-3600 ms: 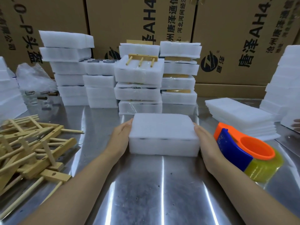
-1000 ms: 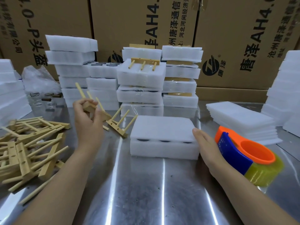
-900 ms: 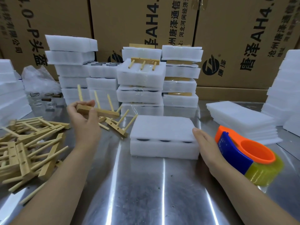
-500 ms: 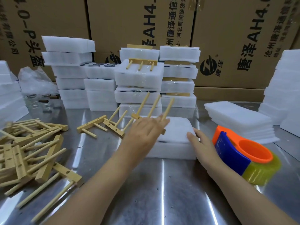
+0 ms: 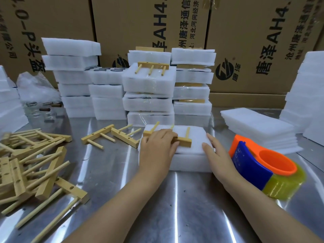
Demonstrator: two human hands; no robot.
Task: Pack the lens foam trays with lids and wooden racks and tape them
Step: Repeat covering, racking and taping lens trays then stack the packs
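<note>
The rack [image 5: 184,141] is down from mid-air onto the lid [image 5: 196,135], centre frame. Your left hand [image 5: 157,146] grips its bar; right hand [image 5: 215,155], fingers straight, steadies the lid. Taping looks next.

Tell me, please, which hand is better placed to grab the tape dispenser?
Likely right: the right hand lies beside the tape dispenser; the left hand holds the wooden rack on the foam tray.
</note>
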